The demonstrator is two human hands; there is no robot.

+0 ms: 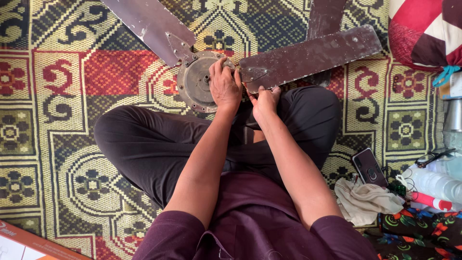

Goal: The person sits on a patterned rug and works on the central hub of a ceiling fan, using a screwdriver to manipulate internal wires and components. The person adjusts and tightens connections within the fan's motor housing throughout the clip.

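Note:
A round metal fan hub point(195, 81) lies on the patterned mat in front of my crossed legs. Two dusty brown blades are fixed to it: one point(147, 24) runs up to the left, the other point(310, 55) out to the right. My left hand point(224, 86) rests flat on the hub's right side, fingers spread over it. My right hand point(264, 101) is closed at the root bracket point(252, 73) of the right blade, pinching its lower edge. What sits between those fingers is hidden.
A third loose blade point(325, 19) lies behind the right one. A red and white cushion point(426, 31) is at the top right. A phone point(369, 167), a crumpled cloth point(363, 200), glasses point(433, 156) and plastic bottles point(440, 183) lie at my right. An orange box corner point(24, 243) shows at bottom left.

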